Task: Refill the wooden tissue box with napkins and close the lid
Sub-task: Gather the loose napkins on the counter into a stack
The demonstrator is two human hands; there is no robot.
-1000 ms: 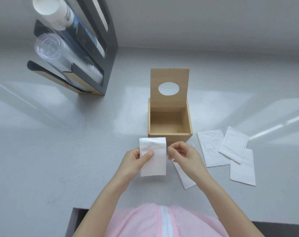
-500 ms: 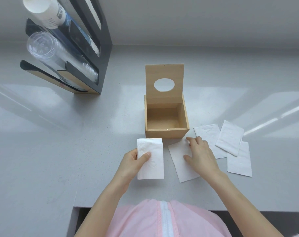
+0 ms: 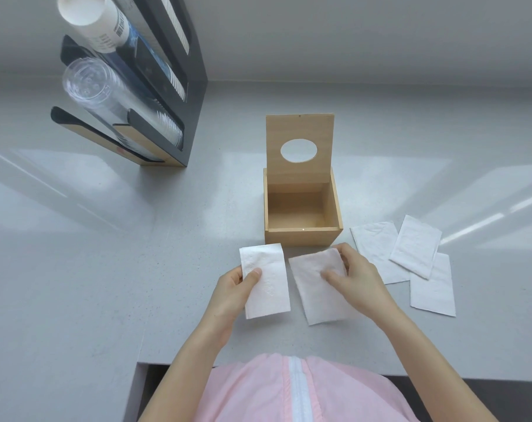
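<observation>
The wooden tissue box [image 3: 301,236] stands in the middle of the counter, empty inside. Its lid [image 3: 299,132] with an oval hole is raised upright at the back. My left hand [image 3: 235,284] pinches a folded white napkin [image 3: 266,287] by its left edge, just in front of the box. My right hand [image 3: 354,278] grips the far right corner of a second napkin [image 3: 315,295], thumb on top, lifting that corner off the counter. Three more napkins [image 3: 415,249] lie overlapping to the right of the box.
A black and wood cup dispenser [image 3: 155,95] stands at the back left, holding paper cups [image 3: 94,22] and clear plastic cups [image 3: 106,99]. The counter's front edge [image 3: 173,362] runs just before my pink top.
My right hand let go of the first napkin, reached right to the second one on the counter, and now grips its far corner. My left hand kept its napkin.
</observation>
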